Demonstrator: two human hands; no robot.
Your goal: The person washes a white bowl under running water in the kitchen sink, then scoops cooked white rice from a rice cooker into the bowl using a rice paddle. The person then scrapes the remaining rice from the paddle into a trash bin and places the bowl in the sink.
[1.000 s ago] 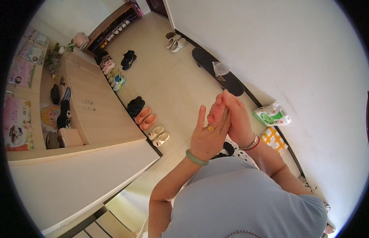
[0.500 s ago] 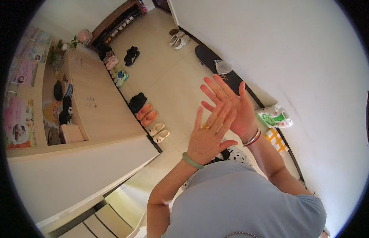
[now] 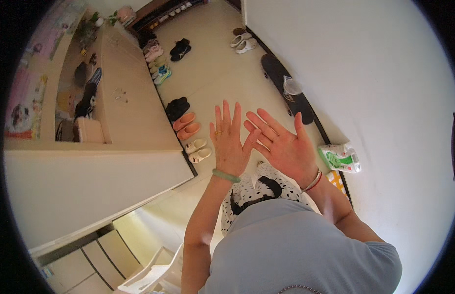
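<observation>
Both hands are raised in front of my body with nothing in them. My left hand shows its back, fingers spread and pointing up; it wears a gold ring and a pale green bangle. Palm up, my right hand has its fingers stretched out, with a silver bangle and a red cord at the wrist. The left thumb overlaps the right fingertips; whether they touch, I cannot tell. Below are my grey-blue shirt and spotted black-and-white clothing.
A wooden cabinet runs along the left, with orange shoes, cream shoes and black shoes beside it. By the right wall lie a skateboard bearing a clear container, and a green-and-white plastic package.
My left hand has moved left, off the right palm, and its fingers have spread. The right palm has turned further up. The view has shifted, so the floor items appear farther right.
</observation>
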